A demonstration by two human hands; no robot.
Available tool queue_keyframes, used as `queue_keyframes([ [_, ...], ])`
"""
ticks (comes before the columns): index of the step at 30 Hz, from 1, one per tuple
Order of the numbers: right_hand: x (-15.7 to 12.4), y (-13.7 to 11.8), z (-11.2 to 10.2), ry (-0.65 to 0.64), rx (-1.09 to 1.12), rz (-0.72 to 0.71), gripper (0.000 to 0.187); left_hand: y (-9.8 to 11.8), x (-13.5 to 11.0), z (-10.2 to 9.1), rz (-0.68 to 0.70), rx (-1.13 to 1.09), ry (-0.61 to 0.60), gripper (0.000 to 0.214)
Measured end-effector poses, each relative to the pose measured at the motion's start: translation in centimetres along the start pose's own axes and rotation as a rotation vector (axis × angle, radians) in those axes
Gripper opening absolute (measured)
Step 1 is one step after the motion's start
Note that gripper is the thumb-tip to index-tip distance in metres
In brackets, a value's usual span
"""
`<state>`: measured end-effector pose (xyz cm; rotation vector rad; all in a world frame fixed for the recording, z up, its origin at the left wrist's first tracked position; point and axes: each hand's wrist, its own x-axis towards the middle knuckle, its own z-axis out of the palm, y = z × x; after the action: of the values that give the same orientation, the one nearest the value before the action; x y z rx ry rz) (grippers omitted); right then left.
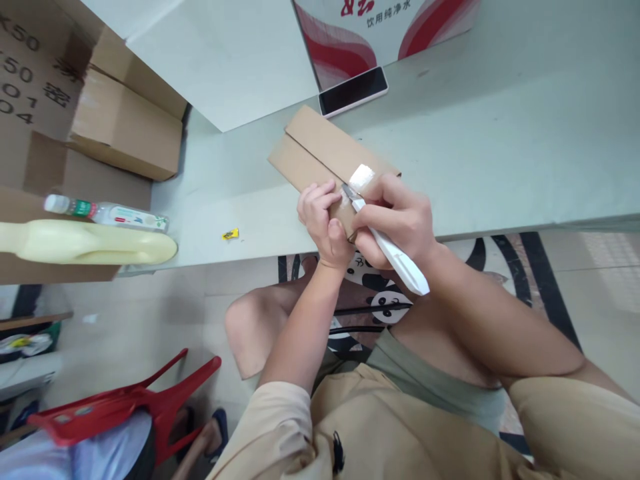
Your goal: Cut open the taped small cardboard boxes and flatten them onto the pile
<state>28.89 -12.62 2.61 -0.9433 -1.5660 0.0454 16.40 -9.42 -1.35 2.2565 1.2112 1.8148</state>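
Observation:
A flat brown cardboard box (320,150) lies slantwise near the front edge of the table, its near corner toward me. Clear tape (362,176) shines across its lid seam. My right hand (400,217) is closed around a white utility knife (397,257), whose blade tip touches the seam beside the tape. Pressed on the box's near end is my left hand (324,223), its fingers bent over the cardboard and its thumb near the front edge. What lies under the left palm is hidden.
Behind the box a phone (354,91) leans by a red and white carton (390,33). Cardboard boxes (127,120), a water bottle (110,213) and a pale yellow object (95,242) are at the left. A yellow scrap (231,234) lies on the table (500,147). Someone sits on a red chair (125,400).

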Motion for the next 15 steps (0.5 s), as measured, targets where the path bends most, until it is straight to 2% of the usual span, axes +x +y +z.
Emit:
queue_keyframes([
  [9,-0.02,-0.13,-0.33,0.027,0.092,0.029,0.013,-0.23,-0.24,-0.07,-0.074,0.061,-0.063,0.047],
  [15,0.0,0.16,-0.58,0.044,0.162,0.047,0.008,-0.16,-0.37,0.02,-0.069,0.062,-0.023,0.042],
])
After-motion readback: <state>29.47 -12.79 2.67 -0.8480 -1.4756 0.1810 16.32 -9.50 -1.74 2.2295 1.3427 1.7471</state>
